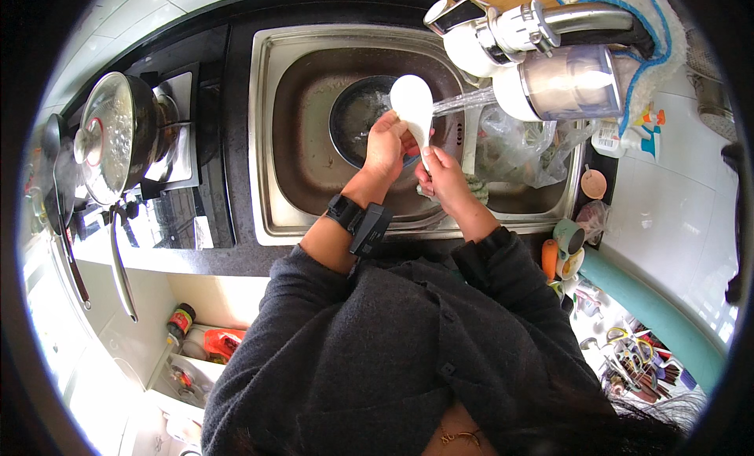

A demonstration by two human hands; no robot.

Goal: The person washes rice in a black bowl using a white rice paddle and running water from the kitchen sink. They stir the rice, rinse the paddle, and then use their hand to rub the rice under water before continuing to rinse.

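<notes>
A white rice paddle or flat spoon (412, 96) is held above the sink, its broad end pointing away from me. My right hand (443, 179) is closed around its handle. At the side of its broad part, my left hand (389, 142) has its fingers against it; some of them are hidden behind. Water streams from the filter tap (511, 93) towards the paddle. Below, a round dark bowl or pan (347, 123) holding water sits in the stainless steel sink (294, 179). A greenish cloth (476, 190) lies near my right hand, partly hidden by it.
A steaming pan with a glass lid (112, 138) stands on the hob at left, its handle towards me. Beside it is a long-handled ladle or turner (66, 244). A clear plastic bag (530, 155) lies over the small right basin. Spray bottles (609, 139), cups and a carrot (549, 259) are at right.
</notes>
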